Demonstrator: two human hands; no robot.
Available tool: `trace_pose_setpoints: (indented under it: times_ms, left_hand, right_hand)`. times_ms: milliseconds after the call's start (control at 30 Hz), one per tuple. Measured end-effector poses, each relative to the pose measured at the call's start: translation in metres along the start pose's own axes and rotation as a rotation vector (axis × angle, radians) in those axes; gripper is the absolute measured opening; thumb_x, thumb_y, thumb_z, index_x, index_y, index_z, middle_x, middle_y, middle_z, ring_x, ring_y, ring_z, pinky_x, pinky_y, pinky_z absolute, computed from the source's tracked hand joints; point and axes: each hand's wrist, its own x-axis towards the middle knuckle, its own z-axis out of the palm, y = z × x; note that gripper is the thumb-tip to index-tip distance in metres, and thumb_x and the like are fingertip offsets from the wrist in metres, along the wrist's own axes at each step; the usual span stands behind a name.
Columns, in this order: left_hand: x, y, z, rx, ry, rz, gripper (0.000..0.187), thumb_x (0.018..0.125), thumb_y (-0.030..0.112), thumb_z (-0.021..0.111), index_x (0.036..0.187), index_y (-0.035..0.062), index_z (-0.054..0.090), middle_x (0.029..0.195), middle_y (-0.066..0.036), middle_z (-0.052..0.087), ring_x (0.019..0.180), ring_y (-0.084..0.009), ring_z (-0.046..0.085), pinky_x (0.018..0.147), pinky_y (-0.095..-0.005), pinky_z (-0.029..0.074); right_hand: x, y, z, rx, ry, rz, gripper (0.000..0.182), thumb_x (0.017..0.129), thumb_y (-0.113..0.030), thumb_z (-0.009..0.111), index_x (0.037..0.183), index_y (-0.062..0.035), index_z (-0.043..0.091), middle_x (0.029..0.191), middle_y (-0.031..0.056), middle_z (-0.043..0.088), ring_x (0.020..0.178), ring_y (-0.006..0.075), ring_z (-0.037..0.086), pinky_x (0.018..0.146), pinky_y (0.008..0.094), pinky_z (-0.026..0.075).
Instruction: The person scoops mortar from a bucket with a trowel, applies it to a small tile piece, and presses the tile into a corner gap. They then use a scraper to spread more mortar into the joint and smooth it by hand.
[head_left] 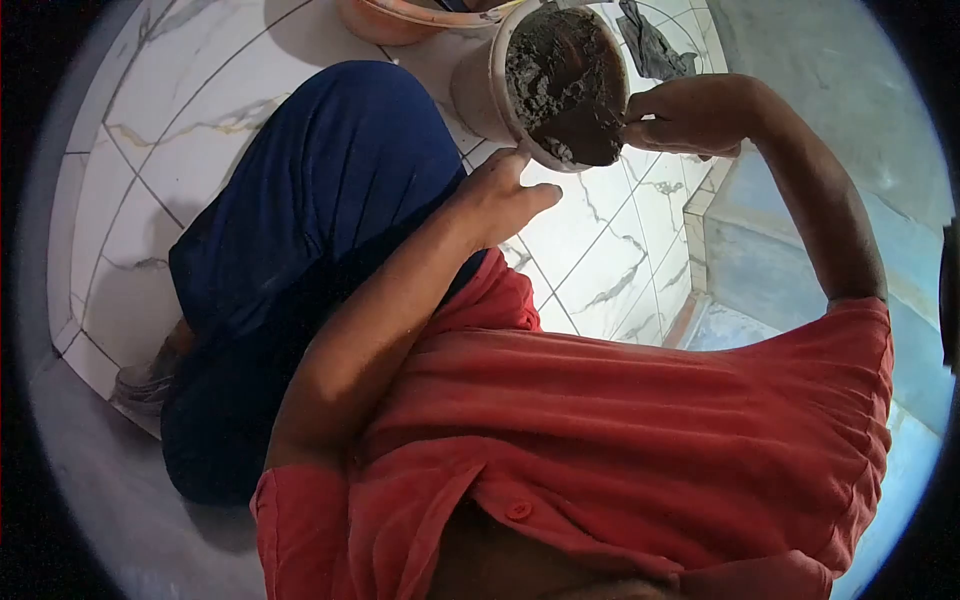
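My right fingers (648, 104) grasp the trowel (590, 137); I should work it steadily through the mix (540, 78) beside them, left fingers (507, 166) touching the bucket (484, 98), grip unclear.

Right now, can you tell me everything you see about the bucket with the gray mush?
The bucket is round, pale and smudged, and looks like plastic. Thick, lumpy gray mush fills much of its wide mouth. It's on the tiled floor near an orange basin; I can't tell if it leans. The left hand touches its rim, and the right hand grips what looks like a muddy tool at the mush.
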Motion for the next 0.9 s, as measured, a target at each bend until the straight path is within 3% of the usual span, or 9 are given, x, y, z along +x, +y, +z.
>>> trace_pose_setpoints:
  times_ms: [100,300,500,567,600,667,700,800,900]
  left_hand:
    - [-0.003,0.005,-0.001,0.02,-0.038,-0.042,0.071,0.084,0.027,0.062,0.14,-0.0112,0.039,0.146,-0.029,0.041,0.137,-0.0353,0.039,0.114,-0.0378,0.028]
    - [-0.011,0.014,0.002,0.117,0.033,-0.079,0.08,0.085,0.029,0.064,0.144,-0.0129,0.031,0.149,-0.03,0.035,0.141,-0.0342,0.033,0.115,-0.0375,0.026]
    - [-0.012,0.0,0.009,0.253,0.065,-0.051,0.079,0.086,0.026,0.063,0.146,-0.0111,0.027,0.15,-0.029,0.033,0.141,-0.0335,0.034,0.114,-0.0382,0.03]
    - [-0.013,-0.005,0.012,0.239,0.131,-0.027,0.071,0.087,0.018,0.062,0.146,-0.0072,0.031,0.145,-0.027,0.042,0.132,-0.0324,0.045,0.106,-0.0383,0.041]
    - [-0.013,-0.005,0.014,0.249,0.142,-0.026,0.071,0.087,0.018,0.062,0.146,-0.0072,0.031,0.145,-0.027,0.042,0.132,-0.0324,0.045,0.106,-0.0383,0.041]
    - [-0.015,-0.002,0.019,0.074,0.288,0.049,0.057,0.086,0.008,0.063,0.139,-0.0044,0.044,0.132,-0.023,0.055,0.113,-0.0275,0.061,0.091,-0.0344,0.052]
    - [-0.013,0.003,0.02,0.088,0.297,0.061,0.057,0.086,0.008,0.063,0.139,-0.0044,0.044,0.132,-0.023,0.055,0.113,-0.0275,0.061,0.091,-0.0344,0.052]
    - [-0.003,0.016,0.028,0.269,0.586,0.214,0.042,0.081,0.004,0.07,0.121,-0.0033,0.058,0.113,-0.016,0.064,0.088,-0.0191,0.069,0.078,-0.0296,0.056]
    - [0.016,0.039,0.03,0.277,0.688,0.139,0.054,0.079,0.01,0.078,0.125,-0.004,0.055,0.114,-0.017,0.063,0.091,-0.0193,0.068,0.078,-0.0299,0.056]
  right_hand:
    - [-0.005,0.011,0.002,0.073,0.009,-0.202,0.048,0.099,-0.045,0.045,0.127,-0.0087,0.058,0.092,0.0146,0.069,0.071,0.0224,0.069,0.063,0.037,0.057]
    - [-0.007,0.043,0.039,0.382,0.075,-0.053,0.044,0.1,-0.04,0.046,0.128,-0.0089,0.057,0.087,0.0119,0.068,0.067,0.019,0.068,0.055,0.0341,0.058]
    - [0.003,0.081,0.087,0.563,0.248,-0.397,0.039,0.101,-0.031,0.046,0.131,-0.008,0.055,0.086,0.0106,0.066,0.066,0.0142,0.067,0.05,0.0289,0.057]
    - [0.005,0.095,0.1,0.876,0.162,-0.31,0.04,0.101,-0.029,0.046,0.13,-0.0033,0.055,0.084,0.0103,0.066,0.064,0.0124,0.066,0.049,0.0262,0.055]
    - [0.004,0.1,0.11,0.964,0.197,-0.375,0.041,0.101,-0.028,0.044,0.13,0.0011,0.052,0.082,0.01,0.066,0.06,0.012,0.065,0.047,0.0252,0.054]
    - [0.007,0.113,0.135,1.117,0.269,-0.448,0.04,0.102,-0.028,0.044,0.131,-0.0006,0.051,0.081,0.0106,0.067,0.058,0.0119,0.064,0.046,0.0244,0.052]
    - [0.004,0.115,0.143,1.262,0.244,-0.433,0.042,0.102,-0.03,0.046,0.132,-0.0019,0.051,0.082,0.0112,0.068,0.058,0.0121,0.064,0.046,0.0246,0.053]
    - [-0.003,0.098,0.164,1.285,0.395,-0.42,0.041,0.102,-0.031,0.045,0.131,-0.0024,0.051,0.083,0.0101,0.066,0.058,0.0117,0.06,0.046,0.0234,0.049]
    - [-0.004,0.06,0.183,1.261,0.608,-0.287,0.04,0.101,-0.03,0.045,0.132,-0.0045,0.052,0.084,0.0068,0.063,0.06,0.0119,0.057,0.055,0.0264,0.049]
